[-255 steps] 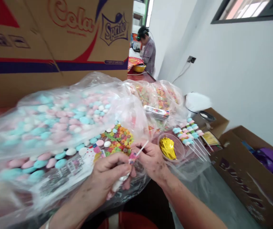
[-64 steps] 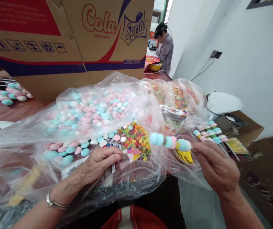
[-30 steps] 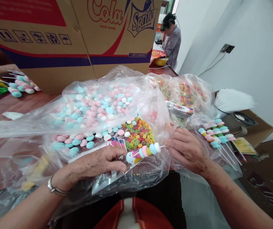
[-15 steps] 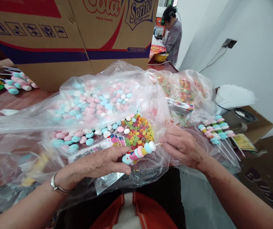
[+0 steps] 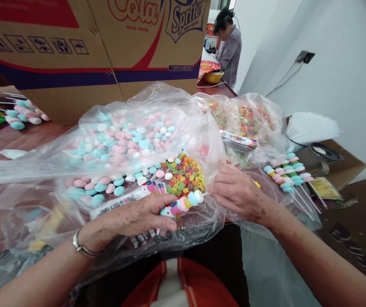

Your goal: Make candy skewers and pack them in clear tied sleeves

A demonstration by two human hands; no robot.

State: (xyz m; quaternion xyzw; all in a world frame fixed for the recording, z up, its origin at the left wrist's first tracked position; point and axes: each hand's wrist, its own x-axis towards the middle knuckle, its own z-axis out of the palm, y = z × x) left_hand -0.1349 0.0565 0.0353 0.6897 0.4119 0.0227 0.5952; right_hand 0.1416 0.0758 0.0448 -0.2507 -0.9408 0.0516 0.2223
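Observation:
A marshmallow candy skewer [image 5: 192,199] in white, blue, yellow and pink lies between my hands. Its far-left part sits inside a clear printed wrapper [image 5: 171,209]. My left hand [image 5: 135,214] is closed round the wrapped end, thumb below and fingers above. At the other end, my right hand [image 5: 236,192] pinches the thin white stick [image 5: 206,194] just past the white marshmallow. Printed wrappers [image 5: 152,189] lie fanned out behind my left hand. Ring-shaped gummies [image 5: 187,175] and loose pastel marshmallows [image 5: 101,187] are spread just beyond.
A large clear bag of marshmallows [image 5: 122,136] lies behind, before a tall cardboard carton [image 5: 106,96]. Bagged gummies [image 5: 247,117] stand back right. Several finished skewers [image 5: 288,172] and white sticks [image 5: 312,128] are at right. Another person [image 5: 230,51] stands far back; more skewers [image 5: 26,113] lie left.
Both hands keep their hold on the skewer and have barely moved. The shiny wrapper flap below my left hand has shifted and hangs less low. The view has shifted slightly.

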